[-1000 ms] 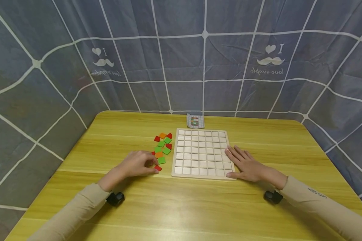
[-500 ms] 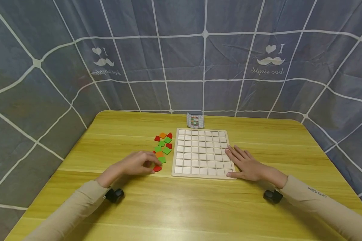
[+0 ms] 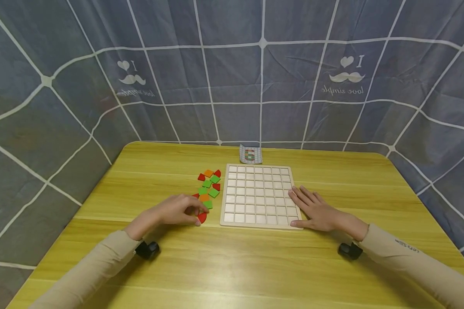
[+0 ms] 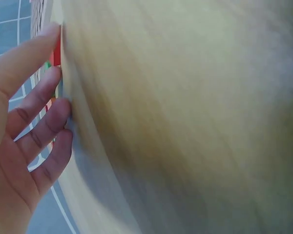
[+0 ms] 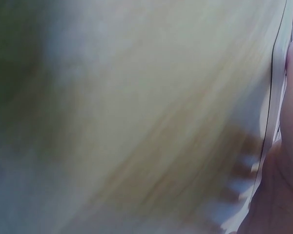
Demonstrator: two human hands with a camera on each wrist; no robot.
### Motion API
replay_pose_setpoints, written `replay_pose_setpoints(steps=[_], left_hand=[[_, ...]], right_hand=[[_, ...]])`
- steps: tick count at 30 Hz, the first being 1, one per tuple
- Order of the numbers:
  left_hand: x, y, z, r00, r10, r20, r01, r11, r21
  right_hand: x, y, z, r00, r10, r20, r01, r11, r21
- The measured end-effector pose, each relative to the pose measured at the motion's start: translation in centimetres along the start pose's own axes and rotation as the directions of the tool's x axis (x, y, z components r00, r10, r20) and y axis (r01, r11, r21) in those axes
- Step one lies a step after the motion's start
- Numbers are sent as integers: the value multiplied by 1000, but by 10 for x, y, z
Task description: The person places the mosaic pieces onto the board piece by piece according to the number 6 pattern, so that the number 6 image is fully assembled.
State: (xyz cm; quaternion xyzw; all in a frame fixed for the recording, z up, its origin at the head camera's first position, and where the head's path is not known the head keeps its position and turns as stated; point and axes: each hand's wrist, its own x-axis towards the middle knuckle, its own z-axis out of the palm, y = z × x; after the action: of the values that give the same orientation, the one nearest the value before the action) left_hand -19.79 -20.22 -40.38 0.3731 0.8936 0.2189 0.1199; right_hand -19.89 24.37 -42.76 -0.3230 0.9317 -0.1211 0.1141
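Observation:
In the head view, my left hand [image 3: 179,210] is low over the table, left of the board. Its thumb and index finger pinch a red quarter-round tile [image 3: 202,218] at its edges. The left wrist view catches a sliver of the red tile [image 4: 57,54] between thumb and index finger, with the other fingers bent beside it. My right hand [image 3: 318,213] lies with fingers spread on the right edge of a pale wooden grid board [image 3: 260,199]. In the right wrist view, that hand [image 5: 278,185] shows only partly, against the board's side.
Loose tiles lie in a column left of the board, among them a green tile [image 3: 214,193], an orange tile [image 3: 204,198] and a red tile [image 3: 216,187]. A small patterned card [image 3: 250,155] is behind the board. A grey curtain [image 3: 232,77] surrounds the wooden table [image 3: 232,266].
The red tile has turned between my left thumb and index finger and now shows more of its face. The left hand shifted slightly; the right hand stayed on the board's edge.

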Motion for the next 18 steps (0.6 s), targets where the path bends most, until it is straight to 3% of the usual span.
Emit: replay_pose_setpoints(steps=[8,18], left_hand=[[2,-1,-3,998,-36,44,37,999,-21],[2,2,-3,999,-44,22,43,998,35]], right_hand=[[2,-3,-6,1000,-2,18,2,1000,7],[4,3,-6,999,-31,37,33,998,-61]])
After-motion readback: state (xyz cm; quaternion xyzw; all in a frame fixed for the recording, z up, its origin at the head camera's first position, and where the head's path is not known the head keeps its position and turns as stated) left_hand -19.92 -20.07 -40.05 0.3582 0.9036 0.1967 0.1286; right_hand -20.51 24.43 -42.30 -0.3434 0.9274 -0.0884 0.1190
